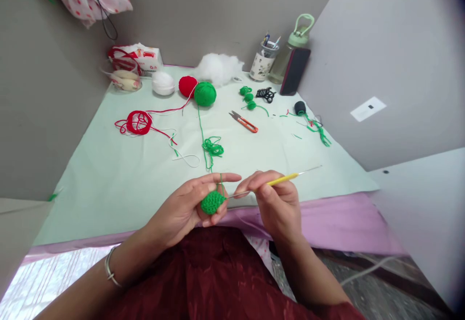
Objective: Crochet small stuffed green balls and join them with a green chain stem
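Grips green crocheted piece [211,203] in left hand [189,202], between thumb and curled fingers, just in front of the palm. Extends left index finger to the right, above the piece, with green strand [222,184] passed across it. Grasps yellow-handled hook [281,180] in right hand [279,203], fingers closed around it in a pencil-like hold. Points near metal end leftward from the right hand, meeting right edge of the piece; cannot tell whether inserted in a stitch. Points opposite metal end away, up and to the right of the right hand.

Just beyond the left hand: loose green loops [213,148], with green yarn ball [205,94] farther out, partly in front of red yarn ball [187,87]. Beyond and left of the left hand: red yarn coil [139,122], then white yarn ball [163,84] near the far edge. Beyond the right hand, slightly to its left: orange snips [249,125], blades directed away and left. Farther out: small green crocheted pieces [249,98] beside black hair clip [266,95]. Beyond and right of the right hand: dark thread spool [300,108], with phone [295,72] propped upright behind.
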Tool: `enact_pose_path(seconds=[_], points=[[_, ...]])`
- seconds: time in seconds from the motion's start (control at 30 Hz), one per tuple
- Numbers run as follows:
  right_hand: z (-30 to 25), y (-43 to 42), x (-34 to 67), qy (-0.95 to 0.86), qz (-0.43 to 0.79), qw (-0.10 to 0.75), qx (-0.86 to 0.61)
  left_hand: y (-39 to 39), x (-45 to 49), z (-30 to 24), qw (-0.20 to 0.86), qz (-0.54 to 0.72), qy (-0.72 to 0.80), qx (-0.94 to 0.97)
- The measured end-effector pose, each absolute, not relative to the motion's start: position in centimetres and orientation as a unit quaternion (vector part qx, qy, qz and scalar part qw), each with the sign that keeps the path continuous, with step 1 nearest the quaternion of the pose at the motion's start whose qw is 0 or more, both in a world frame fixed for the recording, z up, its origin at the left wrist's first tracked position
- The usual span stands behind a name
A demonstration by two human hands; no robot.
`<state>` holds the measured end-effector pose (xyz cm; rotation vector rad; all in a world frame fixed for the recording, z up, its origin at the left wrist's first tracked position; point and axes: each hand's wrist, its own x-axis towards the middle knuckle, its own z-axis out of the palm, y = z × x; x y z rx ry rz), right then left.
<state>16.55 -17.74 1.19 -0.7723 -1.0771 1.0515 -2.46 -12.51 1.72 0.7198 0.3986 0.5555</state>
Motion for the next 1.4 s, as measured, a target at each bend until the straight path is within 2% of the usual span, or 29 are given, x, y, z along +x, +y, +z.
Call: enact_pose_path(seconds=[0.2,0.5,0.83,1.07,1.27,1.4], points=[[1.5,-17.7,15.7,-0.411,0.483,0.69,-0.348,-12.4,-2.5,2.1,0.827,0.305,0.22,0.418],[0.3,-17.9,14.1,-0.493,0.335,0.707,-0.382,-13.1,-2.0,2.3,0.744,0.332,0.302,0.495],[0.5,-17.4,14.1,-0.448,0.41,0.709,-0.357,-13.5,-2.3,2.5,0.643,0.375,0.335,0.578],[0.7,-17.3,14.1,-0.45,0.412,0.708,-0.355,-12.6,-2.9,3.3,0.75,0.303,0.271,0.521],[0.4,-17.5,14.2,-0.464,0.41,0.703,-0.35,-12.4,-2.9,3.6,0.772,0.317,0.287,0.471],[0.1,-17.6,14.2,-0.507,0.366,0.692,-0.36,-12.2,-2.9,3.2,0.781,0.309,0.283,0.464]])
